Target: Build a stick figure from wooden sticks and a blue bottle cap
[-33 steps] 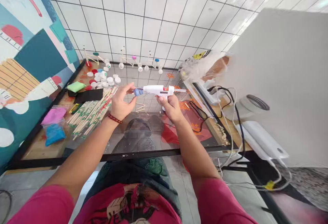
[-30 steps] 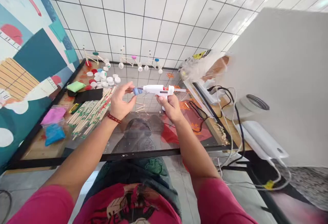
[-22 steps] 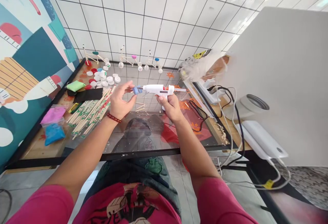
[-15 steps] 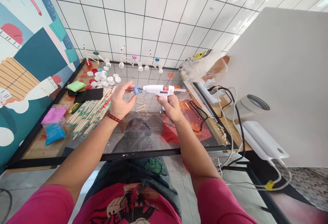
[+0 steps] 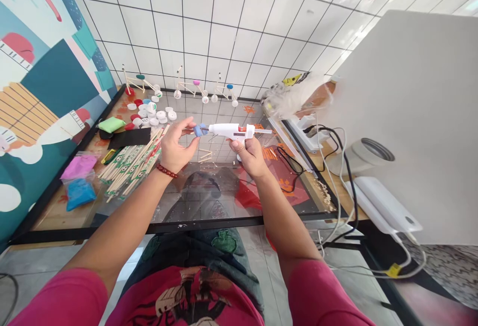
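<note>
My right hand (image 5: pixel 251 156) is wrapped round the handle of a white glue gun (image 5: pixel 228 131), a clear glue stick (image 5: pixel 263 131) poking out of its back end. The gun lies level above the glass tabletop, its nozzle pointing left. Between the thumb and fingers of my left hand (image 5: pixel 178 146) is a small blue bottle cap (image 5: pixel 198 130). The nozzle tip meets the cap or sits just in front of it; I cannot tell which. A few short cut sticks (image 5: pixel 205 156) lie on the glass below.
Wrapped chopsticks (image 5: pixel 130 166), loose bottle caps (image 5: pixel 149 112) and bags of pink and blue clay (image 5: pixel 80 194) lie at left. Several small stick-and-cap models (image 5: pixel 190 89) stand along the back edge. On the right are a power strip (image 5: pixel 306 134), cables and a grey pipe (image 5: pixel 364 157).
Almost nothing differs. Both hands keep the cap and the glue gun in the same place, with only a very slight shift of the view.
</note>
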Motion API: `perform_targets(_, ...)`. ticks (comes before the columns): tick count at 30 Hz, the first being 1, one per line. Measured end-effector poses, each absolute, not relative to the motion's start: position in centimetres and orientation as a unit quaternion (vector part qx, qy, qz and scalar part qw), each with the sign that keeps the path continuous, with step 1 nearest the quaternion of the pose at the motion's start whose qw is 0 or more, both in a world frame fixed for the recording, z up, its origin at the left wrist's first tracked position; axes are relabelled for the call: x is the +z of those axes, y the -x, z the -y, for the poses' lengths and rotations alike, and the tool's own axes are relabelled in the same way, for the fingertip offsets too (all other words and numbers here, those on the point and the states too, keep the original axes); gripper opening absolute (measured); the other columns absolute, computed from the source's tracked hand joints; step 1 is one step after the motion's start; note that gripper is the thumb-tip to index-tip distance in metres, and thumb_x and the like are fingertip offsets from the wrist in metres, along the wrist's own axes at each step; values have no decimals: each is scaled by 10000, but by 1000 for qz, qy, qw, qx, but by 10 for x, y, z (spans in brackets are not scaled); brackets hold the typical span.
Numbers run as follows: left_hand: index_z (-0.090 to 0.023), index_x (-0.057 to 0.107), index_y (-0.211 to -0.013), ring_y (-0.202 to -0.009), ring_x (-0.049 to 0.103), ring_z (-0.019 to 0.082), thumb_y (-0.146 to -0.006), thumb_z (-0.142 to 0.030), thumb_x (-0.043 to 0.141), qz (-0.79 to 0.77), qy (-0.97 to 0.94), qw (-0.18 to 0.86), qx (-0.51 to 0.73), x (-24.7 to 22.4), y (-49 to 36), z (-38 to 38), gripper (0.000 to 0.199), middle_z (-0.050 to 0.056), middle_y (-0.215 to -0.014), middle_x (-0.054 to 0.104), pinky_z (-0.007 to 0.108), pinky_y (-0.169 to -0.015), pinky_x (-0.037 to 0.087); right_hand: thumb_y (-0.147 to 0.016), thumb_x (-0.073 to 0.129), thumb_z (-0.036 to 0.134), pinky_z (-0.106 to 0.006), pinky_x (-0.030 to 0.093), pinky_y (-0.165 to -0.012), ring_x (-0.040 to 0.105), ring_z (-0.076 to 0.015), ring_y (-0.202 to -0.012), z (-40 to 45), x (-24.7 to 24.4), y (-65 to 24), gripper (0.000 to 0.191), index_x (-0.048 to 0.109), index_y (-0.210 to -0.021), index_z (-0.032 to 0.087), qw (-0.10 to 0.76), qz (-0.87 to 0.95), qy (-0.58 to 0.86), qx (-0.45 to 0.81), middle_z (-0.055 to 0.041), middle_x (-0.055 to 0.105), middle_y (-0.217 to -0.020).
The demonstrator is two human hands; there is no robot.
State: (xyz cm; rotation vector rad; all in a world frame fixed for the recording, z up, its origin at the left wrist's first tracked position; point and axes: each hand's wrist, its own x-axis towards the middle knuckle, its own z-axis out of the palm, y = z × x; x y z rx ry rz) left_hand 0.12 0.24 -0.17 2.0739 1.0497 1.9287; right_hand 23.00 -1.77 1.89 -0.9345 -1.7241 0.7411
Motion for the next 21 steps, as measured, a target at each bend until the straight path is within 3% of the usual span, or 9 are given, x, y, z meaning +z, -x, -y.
perform_targets(6,-209,595,-1269,-986,709,179,-772,-137,719,-360,-676,65,640,-2,-2,-4,518,71,-1113,707,343,-897,624,-901,564,614,-302,425,-695,511,-165,-733,19,19,-229,432,567,-804,193,512,714,372,300,-21,557,-734)
perform_targets(21,-211,625,-1235,-1022,685,189,-720,-182,758,-388,-627,159,657,1,-3,-3,532,64,-1088,695,357,-922,608,-906,567,596,-310,416,-701,521,-176,-745,17,15,-229,410,614,-996,199,513,711,369,308,-27,597,-807)
